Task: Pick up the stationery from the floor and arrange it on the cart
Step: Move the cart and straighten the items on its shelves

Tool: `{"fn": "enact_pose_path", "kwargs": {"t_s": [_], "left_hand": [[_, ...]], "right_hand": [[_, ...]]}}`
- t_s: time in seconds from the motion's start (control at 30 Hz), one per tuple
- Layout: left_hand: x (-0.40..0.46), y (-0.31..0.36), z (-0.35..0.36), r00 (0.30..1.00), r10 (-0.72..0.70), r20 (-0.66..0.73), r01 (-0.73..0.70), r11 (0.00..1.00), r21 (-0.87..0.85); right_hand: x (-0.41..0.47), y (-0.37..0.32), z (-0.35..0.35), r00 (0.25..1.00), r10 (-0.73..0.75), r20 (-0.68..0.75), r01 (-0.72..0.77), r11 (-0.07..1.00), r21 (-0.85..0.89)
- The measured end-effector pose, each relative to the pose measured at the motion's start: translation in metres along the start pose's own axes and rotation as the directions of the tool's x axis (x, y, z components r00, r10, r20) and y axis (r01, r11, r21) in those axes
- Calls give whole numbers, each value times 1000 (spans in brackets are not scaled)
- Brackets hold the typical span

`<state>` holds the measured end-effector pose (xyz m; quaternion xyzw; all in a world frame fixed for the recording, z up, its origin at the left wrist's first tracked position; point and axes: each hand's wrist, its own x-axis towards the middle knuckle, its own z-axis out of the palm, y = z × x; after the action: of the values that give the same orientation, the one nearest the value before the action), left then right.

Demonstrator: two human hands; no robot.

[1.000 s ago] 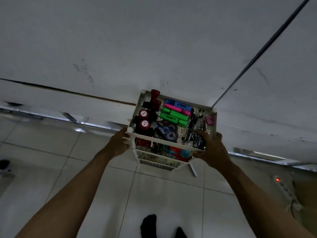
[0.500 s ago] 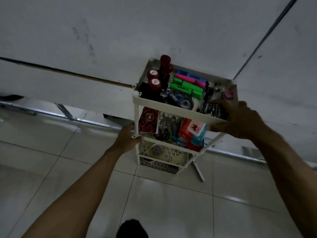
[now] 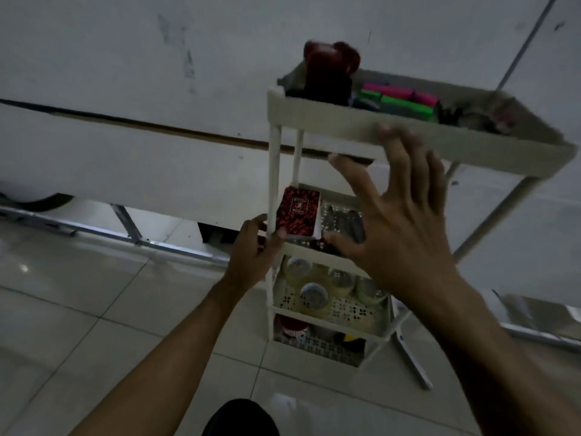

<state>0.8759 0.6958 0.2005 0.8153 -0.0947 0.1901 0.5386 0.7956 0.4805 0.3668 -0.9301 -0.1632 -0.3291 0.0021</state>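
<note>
A white tiered cart (image 3: 314,121) stands against the wall, seen from low down. Its top tray holds dark red stamps (image 3: 330,62), green and pink highlighters (image 3: 402,100) and dark pens. A red patterned notebook (image 3: 298,214) leans on the second shelf; rolls of tape (image 3: 314,297) lie on the third. My left hand (image 3: 254,256) grips the cart's front left post at the second shelf. My right hand (image 3: 399,221) is spread open in front of the cart, just below the top tray's front wall, holding nothing.
Pale floor tiles (image 3: 94,294) stretch to the left and in front. A metal frame (image 3: 132,228) runs along the wall's base. My dark foot (image 3: 239,418) shows at the bottom edge. A white bar (image 3: 412,360) lies on the floor right of the cart.
The view has dropped lower and closer to the cart. My right hand has let go of the top tray and now hangs open in front of it. My left hand still holds the post.
</note>
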Motion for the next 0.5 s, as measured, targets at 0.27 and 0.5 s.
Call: {"fn": "enact_pose_path", "kwargs": {"t_s": [0.27, 0.5], "left_hand": [[-12, -11, 10, 998, -1, 62, 5, 998, -60], [-19, -13, 1, 991, -133, 8, 133, 990, -41]], "right_hand": [[-16, -42, 105, 996, 27, 82, -50, 958, 283], [27, -47, 139, 934, -94, 346, -93, 868, 488]]}}
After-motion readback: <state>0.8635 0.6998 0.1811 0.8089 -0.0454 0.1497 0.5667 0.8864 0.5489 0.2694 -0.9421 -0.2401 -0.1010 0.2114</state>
